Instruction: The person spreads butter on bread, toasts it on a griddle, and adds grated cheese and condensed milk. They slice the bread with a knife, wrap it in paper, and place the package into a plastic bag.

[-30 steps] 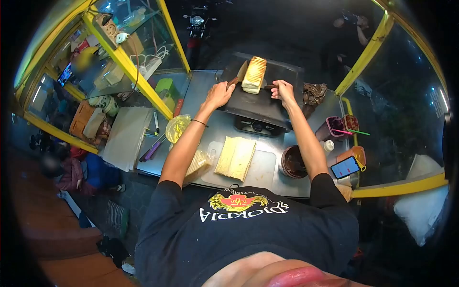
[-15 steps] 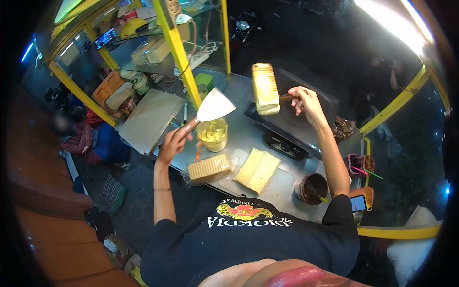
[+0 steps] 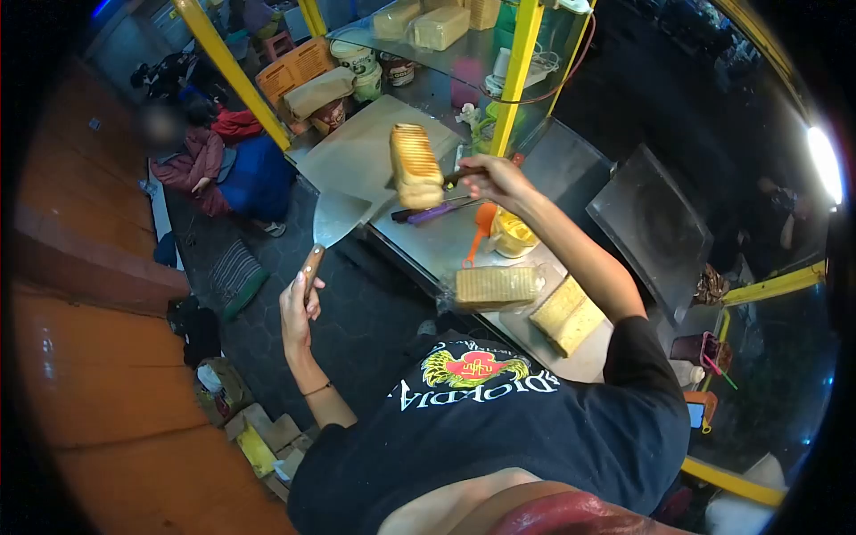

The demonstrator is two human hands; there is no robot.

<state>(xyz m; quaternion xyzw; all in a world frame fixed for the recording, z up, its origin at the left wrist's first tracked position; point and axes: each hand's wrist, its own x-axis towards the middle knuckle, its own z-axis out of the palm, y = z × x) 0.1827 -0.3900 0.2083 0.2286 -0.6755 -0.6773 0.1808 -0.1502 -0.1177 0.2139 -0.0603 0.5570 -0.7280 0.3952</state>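
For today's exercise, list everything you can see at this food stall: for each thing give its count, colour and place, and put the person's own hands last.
Toasted loaf: one, golden-brown striped, raised above the paper sheet.
Scraper: one, steel blade, wooden handle, beside the counter.
Griddle: one, dark, bare, right.
Wrapped bread: one, tan, counter edge.
Sliced bread: one block, pale yellow, on board.
Butter tub: one, yellow, mid-counter.
Left hand: gripping the scraper.
Right hand: gripping a handle under the loaf.
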